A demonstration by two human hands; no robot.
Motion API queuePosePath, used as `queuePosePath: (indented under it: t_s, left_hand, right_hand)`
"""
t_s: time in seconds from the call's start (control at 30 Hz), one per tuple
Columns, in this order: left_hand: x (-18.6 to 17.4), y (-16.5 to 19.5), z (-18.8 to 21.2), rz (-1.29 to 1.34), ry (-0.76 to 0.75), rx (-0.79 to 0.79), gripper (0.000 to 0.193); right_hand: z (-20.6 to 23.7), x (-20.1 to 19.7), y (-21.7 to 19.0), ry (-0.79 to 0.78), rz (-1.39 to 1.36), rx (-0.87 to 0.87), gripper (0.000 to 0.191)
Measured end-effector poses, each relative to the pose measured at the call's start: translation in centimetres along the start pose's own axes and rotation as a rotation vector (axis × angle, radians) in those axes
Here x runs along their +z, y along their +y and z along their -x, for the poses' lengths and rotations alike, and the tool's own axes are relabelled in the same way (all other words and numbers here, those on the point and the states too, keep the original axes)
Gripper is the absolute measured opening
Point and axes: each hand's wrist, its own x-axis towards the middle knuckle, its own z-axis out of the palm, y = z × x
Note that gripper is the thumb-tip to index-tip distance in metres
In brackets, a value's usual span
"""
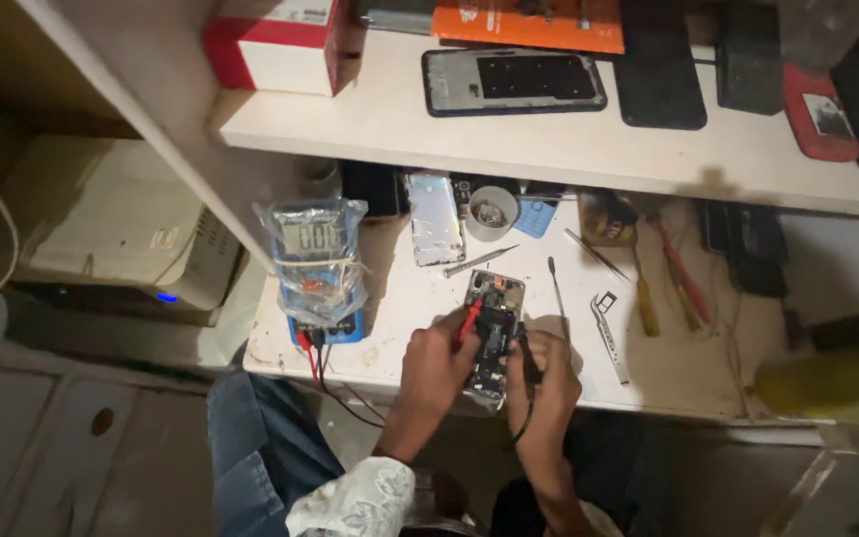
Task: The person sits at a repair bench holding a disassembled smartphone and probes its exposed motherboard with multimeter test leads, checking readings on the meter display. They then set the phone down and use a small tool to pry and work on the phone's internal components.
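An opened phone (496, 303) with its board exposed lies at the front of the white worktop (400, 298). My left hand (434, 360) holds a red test probe (469, 320) with its tip on the board. My right hand (547, 370) grips a black test probe (527, 350) at the phone's right side. Red and black leads run from both probes to a blue multimeter (318, 268) in a clear plastic bag, standing to the left.
On the worktop lie a phone back panel (433, 219), a small round cup (492, 212), tweezers, a thin spudger (557, 283), screwdrivers (683, 283) and a metal bracket (608, 333). The upper shelf (549, 129) carries a phone frame (512, 82), boxes and dark cases.
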Motion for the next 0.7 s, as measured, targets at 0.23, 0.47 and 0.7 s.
queuePosePath:
  t_s: [0.23, 0.47, 0.7]
  left_hand:
    - [0.7, -0.3, 0.1, -0.158, -0.062, 0.061, 0.043]
    - [1.3, -0.8, 0.1, -0.309, -0.105, 0.055, 0.044]
    - [1.3, -0.5, 0.3, -0.238, -0.064, 0.073, 0.039]
  right_hand:
    - [-1.1, 2.0, 2.2, 0.013, -0.177, -0.037, 0.016]
    - [-0.9, 2.6, 3.4, 0.018, -0.108, -0.009, 0.013]
    - [-0.8, 2.4, 3.8, 0.016, -0.050, -0.043, 0.015]
